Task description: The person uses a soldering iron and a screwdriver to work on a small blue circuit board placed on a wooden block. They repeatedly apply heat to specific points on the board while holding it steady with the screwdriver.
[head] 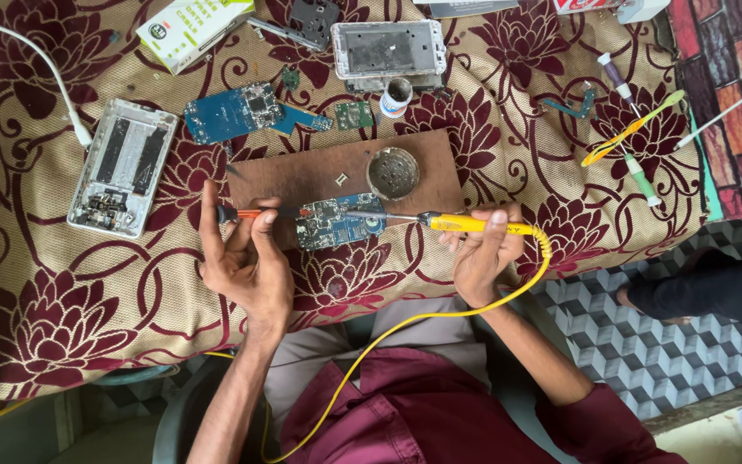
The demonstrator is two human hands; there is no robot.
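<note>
I am pinning the blue circuit board [339, 221] on the wooden block [302, 176] near me, my left hand [246, 258] gripping an orange-handled tool [255, 213] to steady it. My right hand [484, 253] is clenching the yellow soldering iron [465, 223], tip reaching left onto the board.

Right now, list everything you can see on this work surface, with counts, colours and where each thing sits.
circuit board: 1, blue, on the wooden board, centre
wooden board: 1, brown, centre of the cloth
round tin: 1, grey, on the wooden board
soldering iron: 1, yellow, in the right hand, tip at the circuit board
screwdriver: 1, orange and black, in the left hand
second circuit board: 1, blue, upper left
phone frames: 2, silver, left and top centre
toothbrush: 1, yellow, right
carton: 1, white and green, top left
floral cloth: 1, maroon and tan
left hand: 1
right hand: 1
</note>
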